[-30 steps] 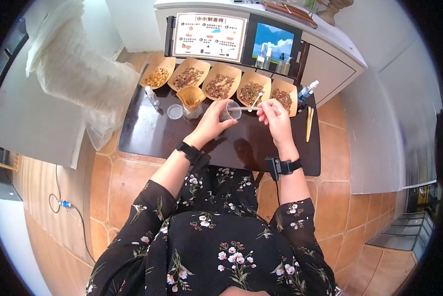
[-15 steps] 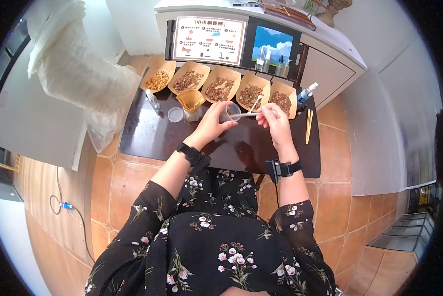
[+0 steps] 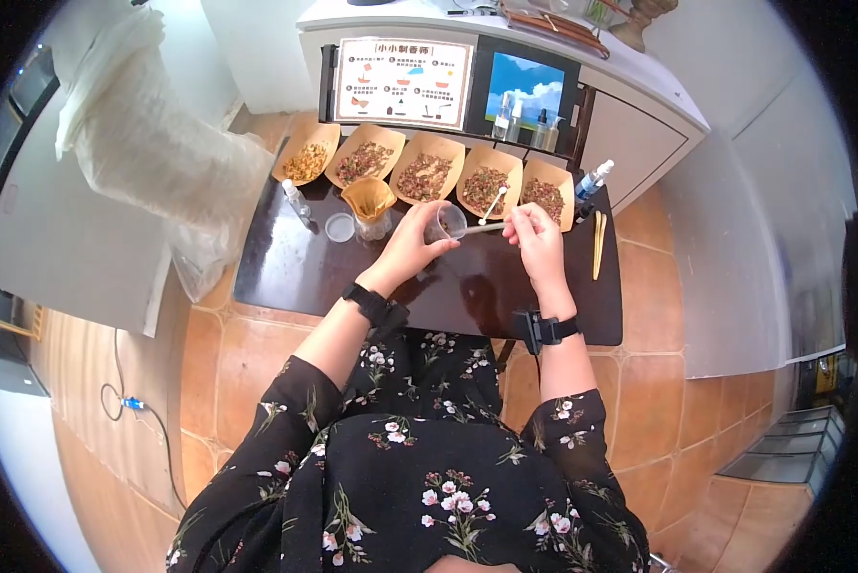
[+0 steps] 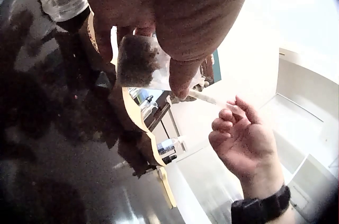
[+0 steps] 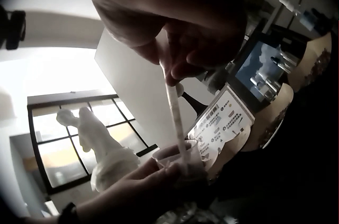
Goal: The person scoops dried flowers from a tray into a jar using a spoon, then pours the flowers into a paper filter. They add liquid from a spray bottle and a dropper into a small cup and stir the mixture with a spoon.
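My left hand (image 3: pixel 410 246) grips a clear plastic cup (image 3: pixel 451 221) tipped over sideways, its mouth toward the right hand. Dark brown crumbly stuff (image 4: pixel 140 57) clings inside it in the left wrist view. Between thumb and fingers my right hand (image 3: pixel 538 241) pinches a thin pale stick (image 5: pixel 174 110), whose far end reaches into the cup's mouth. Left of the cup, a brown paper filter (image 3: pixel 368 198) stands in a clear jar (image 3: pixel 375 227). A round clear lid (image 3: pixel 340 226) lies beside that jar.
Along the table's back stand several paper trays (image 3: pixel 307 153) of dried plant bits; a white stirrer (image 3: pixel 492 205) leans on one. A small spray bottle (image 3: pixel 296 199) is at left. Wooden chopsticks (image 3: pixel 599 244) and a blue-labelled spray bottle (image 3: pixel 595 180) are at right, an instruction board (image 3: pixel 402 82) behind.
The stick slopes a little differently against the cup, and the right hand has shifted slightly. My left hand keeps its hold on the cup in nearly the same place.
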`<state>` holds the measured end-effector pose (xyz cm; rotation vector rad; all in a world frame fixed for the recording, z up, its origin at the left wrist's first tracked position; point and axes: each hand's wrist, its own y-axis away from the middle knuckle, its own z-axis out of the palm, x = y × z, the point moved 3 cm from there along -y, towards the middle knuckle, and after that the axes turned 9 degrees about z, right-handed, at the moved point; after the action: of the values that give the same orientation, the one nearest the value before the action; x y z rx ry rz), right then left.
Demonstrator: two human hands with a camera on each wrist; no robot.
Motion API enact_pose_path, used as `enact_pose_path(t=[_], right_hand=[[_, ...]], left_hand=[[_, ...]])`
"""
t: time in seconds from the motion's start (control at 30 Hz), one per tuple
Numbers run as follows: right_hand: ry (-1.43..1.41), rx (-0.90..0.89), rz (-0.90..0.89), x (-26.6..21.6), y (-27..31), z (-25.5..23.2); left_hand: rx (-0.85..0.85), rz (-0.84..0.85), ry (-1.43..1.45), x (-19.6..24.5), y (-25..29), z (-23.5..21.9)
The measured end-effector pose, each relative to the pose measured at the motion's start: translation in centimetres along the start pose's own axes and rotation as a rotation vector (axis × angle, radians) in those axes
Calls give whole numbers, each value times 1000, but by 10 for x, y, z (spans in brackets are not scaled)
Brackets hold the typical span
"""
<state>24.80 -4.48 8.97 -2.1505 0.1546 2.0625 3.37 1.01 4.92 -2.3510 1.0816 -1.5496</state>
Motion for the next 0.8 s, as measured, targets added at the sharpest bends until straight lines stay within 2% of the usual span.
enact_pose_path(t=[0.03, 0.17, 0.23, 0.27, 0.33, 0.37, 0.43, 0.57, 0.63, 0.67, 0.73, 0.8], right_hand=[[-14, -57, 41, 2, 1, 0], [-92, -22, 79, 0, 3, 5], [36, 70, -35, 5, 1, 2], [36, 69, -35, 3, 2, 1], [-40, -66, 102, 3, 6, 1], [-40, -66, 103, 2, 6, 3], [-11, 48, 19, 0, 7, 4], [24, -22, 51, 5, 7, -3], [-86, 10, 99, 3, 8, -2], [-85, 10, 100, 9, 5, -3], [4, 72, -11, 22, -2, -7], [-51, 33, 38, 18, 1, -9]], left_hand=[[-10, -10, 7, 0, 0, 0], [7, -3, -15, -1, 1, 0], [-7, -18, -9, -1, 1, 0], [-7, -18, -9, -2, 1, 1], [0, -1, 14, -4, 3, 4], [0, -1, 14, -4, 4, 4], [-11, -19, -5, -3, 5, 6], [-23, -38, 27, -8, 6, 9], [-14, -19, 0, -6, 7, 10], [-14, -20, 0, -6, 7, 10], [-8, -27, -13, -6, 7, 10], [-10, -51, -9, -5, 6, 9]])
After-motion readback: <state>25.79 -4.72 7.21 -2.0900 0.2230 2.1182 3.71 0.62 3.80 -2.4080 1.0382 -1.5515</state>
